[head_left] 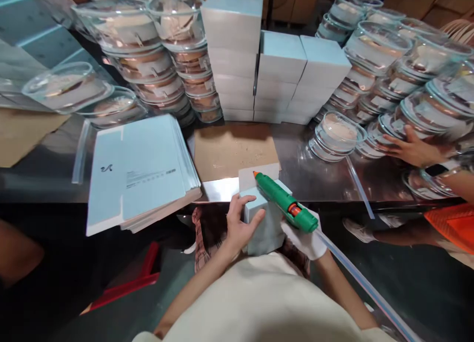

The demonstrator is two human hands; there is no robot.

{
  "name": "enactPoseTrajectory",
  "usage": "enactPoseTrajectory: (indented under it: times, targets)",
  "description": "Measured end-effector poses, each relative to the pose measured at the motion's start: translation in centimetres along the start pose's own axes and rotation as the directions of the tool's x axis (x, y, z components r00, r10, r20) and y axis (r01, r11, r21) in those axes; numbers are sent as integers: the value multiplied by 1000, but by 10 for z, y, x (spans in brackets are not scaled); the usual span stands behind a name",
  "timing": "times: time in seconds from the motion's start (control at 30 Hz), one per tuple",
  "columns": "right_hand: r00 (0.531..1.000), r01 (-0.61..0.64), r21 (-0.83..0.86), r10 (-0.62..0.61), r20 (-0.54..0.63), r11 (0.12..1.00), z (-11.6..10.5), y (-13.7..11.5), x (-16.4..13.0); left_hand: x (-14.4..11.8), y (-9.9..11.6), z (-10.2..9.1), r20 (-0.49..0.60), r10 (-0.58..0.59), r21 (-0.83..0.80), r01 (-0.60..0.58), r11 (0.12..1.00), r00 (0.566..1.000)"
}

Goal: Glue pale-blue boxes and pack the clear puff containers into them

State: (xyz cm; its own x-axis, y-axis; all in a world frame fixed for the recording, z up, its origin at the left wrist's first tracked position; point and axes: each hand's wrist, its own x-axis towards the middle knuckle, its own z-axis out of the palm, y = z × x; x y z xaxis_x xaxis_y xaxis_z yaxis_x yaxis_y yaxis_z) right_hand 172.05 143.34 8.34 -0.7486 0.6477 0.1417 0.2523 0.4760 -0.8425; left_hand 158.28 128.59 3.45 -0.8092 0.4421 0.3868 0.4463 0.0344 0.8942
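Glue gun over a pale blue box

Hands meet at the pale blue box (264, 218), which sits at the near edge of the steel table (326, 176), against the person's lap. The left hand (239, 223) is bare and curls around the box's left side, thumb on its top edge. The right hand (305, 235), in a white glove, is closed around the grip of a green glue gun (283, 201); its orange nozzle points at the box's raised white flap. Just beyond the box lies a brown cardboard sheet (231, 151). Left of the box rests a stack of flat blue cartons (138, 171). Behind the box stand stacked finished boxes (266, 75), flanked by clear plastic containers (155, 60). Far right of the box, a co-worker's hand (411, 147) rests on more containers.
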Motion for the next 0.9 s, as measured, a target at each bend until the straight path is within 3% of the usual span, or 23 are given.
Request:
enactPoseTrajectory:
  times: [0.1, 0.2, 0.43, 0.57, 0.7, 0.9]
  targets:
    - [991, -131, 45, 131, 1, 990, -10, 6, 0, -1, -4, 0, -4, -20, 16, 20, 1000, 1000]
    - [954, -291, 103, 297, -45, 951, -15, 15, 0, -2, -6, 0, 1, -62, 15, 62, 998, 998]
    - [877, -410, 306, 463, -127, 860, -28, 28, 12, -4, -9, -7, 15, -84, 8, 84, 996, 996]
    - [867, -455, 394, 498, -9, 799, -33, 16, 34, -2, -10, -14, -16, -75, -12, 75, 997, 997]
    - [893, -422, 523, 438, 101, 740, -27, 2, 56, 0, -9, -22, -40, -94, -23, 93, 995, 995]
    - [906, -403, 516, 410, 107, 756, -15, -13, 70, -3, -7, -34, -153, -107, 39, 114, 993, 982]
